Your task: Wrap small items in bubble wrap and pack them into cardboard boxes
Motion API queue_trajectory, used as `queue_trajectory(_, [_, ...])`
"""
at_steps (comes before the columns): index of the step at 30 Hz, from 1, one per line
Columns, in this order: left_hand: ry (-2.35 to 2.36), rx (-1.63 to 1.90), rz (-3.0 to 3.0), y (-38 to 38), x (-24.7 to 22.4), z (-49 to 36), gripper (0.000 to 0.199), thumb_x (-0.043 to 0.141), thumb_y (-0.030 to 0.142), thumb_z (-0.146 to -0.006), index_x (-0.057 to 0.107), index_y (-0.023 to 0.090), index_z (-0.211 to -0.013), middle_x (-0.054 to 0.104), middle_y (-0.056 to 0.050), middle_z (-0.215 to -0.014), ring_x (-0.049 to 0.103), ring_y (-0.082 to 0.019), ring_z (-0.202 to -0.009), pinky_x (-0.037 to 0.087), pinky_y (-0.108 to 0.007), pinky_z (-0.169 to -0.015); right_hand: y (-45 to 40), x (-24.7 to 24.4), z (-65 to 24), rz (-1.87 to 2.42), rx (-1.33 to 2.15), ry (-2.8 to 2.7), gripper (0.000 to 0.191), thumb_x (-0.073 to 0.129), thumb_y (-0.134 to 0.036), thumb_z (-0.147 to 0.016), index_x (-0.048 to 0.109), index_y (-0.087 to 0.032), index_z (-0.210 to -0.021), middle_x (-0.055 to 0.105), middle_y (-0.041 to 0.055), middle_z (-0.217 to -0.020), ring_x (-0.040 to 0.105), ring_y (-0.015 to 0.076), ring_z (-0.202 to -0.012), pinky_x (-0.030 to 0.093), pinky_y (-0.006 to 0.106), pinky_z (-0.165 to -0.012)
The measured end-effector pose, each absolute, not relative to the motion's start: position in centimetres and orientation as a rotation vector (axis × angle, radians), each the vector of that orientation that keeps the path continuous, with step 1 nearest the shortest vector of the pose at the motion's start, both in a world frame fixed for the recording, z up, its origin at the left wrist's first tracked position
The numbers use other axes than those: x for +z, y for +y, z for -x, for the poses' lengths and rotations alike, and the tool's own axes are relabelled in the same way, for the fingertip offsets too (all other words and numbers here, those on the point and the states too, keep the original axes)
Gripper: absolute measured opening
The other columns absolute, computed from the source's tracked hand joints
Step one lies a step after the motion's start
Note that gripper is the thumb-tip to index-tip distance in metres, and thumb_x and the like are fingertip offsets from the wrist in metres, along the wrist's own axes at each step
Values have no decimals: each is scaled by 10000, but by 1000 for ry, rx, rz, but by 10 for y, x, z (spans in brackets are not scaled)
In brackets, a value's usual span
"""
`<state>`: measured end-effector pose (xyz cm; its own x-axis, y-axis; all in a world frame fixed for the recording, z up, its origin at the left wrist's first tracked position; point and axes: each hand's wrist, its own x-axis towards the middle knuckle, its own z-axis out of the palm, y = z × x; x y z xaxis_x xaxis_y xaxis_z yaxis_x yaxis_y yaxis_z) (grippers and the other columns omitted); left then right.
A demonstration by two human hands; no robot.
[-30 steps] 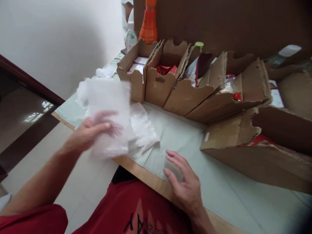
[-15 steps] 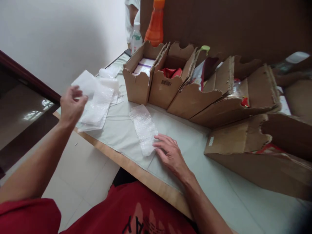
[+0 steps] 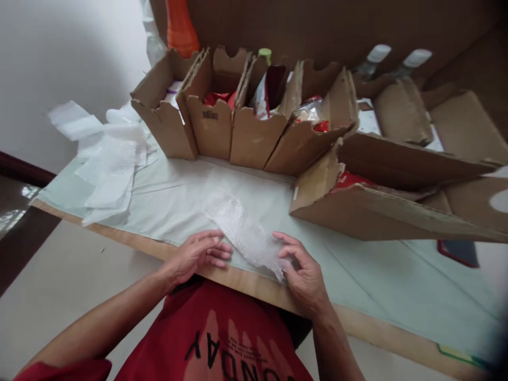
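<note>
A clear strip of bubble wrap (image 3: pixel 248 233) lies slanted on the cloth-covered table in front of me. My right hand (image 3: pixel 304 270) has its thumb and curled fingers round the strip's near right end. Beside the strip's left edge, at the table's front edge, my left hand (image 3: pixel 200 254) is open, with fingers loosely stretched and nothing in them. Further left is a loose pile of bubble wrap pieces (image 3: pixel 111 164), overlapping one another.
Several cardboard bins (image 3: pixel 210 127) stand in a row at the back, holding packets. A larger cardboard bin (image 3: pixel 381 211) stands at the right. Behind are an orange bottle (image 3: pixel 180 32) and white-capped bottles (image 3: pixel 377 55). A dark flat object (image 3: pixel 458 253) lies far right.
My left hand has left the pile and come to the strip's left side. The strip has been drawn nearer the front edge, with my right hand at its end. The view has swung right.
</note>
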<state>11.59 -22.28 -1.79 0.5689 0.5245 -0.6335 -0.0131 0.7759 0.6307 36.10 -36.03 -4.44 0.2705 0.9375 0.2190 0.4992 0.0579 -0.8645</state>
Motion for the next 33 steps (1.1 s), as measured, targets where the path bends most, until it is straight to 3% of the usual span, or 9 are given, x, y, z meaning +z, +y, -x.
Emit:
queue_trajectory(3, [1016,352,-735,-213,-15,-119,573,874,368,-707,611,136,-1160,779,-153,-995,754,-245,-844,619,-382,-751,-373,-52,-378,1626,532,-1445,298,472,-25,-801,616,-268,-895,722,25,-1278,610,225,-1284,465,467,-1097])
queue_trajectory(9, [1266,586,-1368,-188,-16,-121,472,717,477,-721,661,142,-1048,690,-38,-773,673,-199,-698,554,-346,-651,-386,-57,-396,1681,442,-1509,294,466,-105,-929,695,-281,-990,698,40,-1333,587,251,-1321,460,508,-1094])
queue_trajectory(15, [1353,750,-1690,-146,-4,-133,268,713,430,-728,733,194,-851,666,-32,-916,610,-189,-845,488,-330,-785,-385,-59,-401,1708,410,-1503,272,469,-157,-963,715,-272,-979,696,50,-1340,617,253,-1276,489,473,-1054])
queue_trajectory(18, [1315,709,-1804,-133,-6,-148,239,747,437,-711,750,203,-764,652,-34,-877,604,-204,-857,478,-347,-813,-384,-65,-398,1724,363,-1504,262,471,-164,-959,713,-264,-966,706,56,-1324,628,258,-1260,494,467,-1039])
queue_trajectory(23, [1290,635,-1877,-125,-20,-171,311,712,465,-763,661,201,-608,601,-30,-780,577,-204,-823,451,-355,-815,-388,-71,-397,1741,312,-1508,273,459,-160,-952,713,-260,-968,697,60,-1336,629,250,-1252,498,454,-1034])
queue_trajectory(29, [1240,497,-1882,-117,-24,-187,315,685,370,-796,575,203,-553,549,-6,-655,527,-175,-706,380,-306,-669,-393,-76,-406,1754,260,-1523,256,470,-193,-949,711,-277,-964,695,55,-1325,632,263,-1237,508,476,-1026])
queue_trajectory(33, [1240,429,-1858,-112,-20,-193,493,683,431,-834,435,206,-472,404,30,-552,399,-129,-565,272,-303,-573,-394,-81,-414,1746,214,-1571,231,483,-235,-969,708,-287,-977,686,61,-1328,640,290,-1206,518,515,-992])
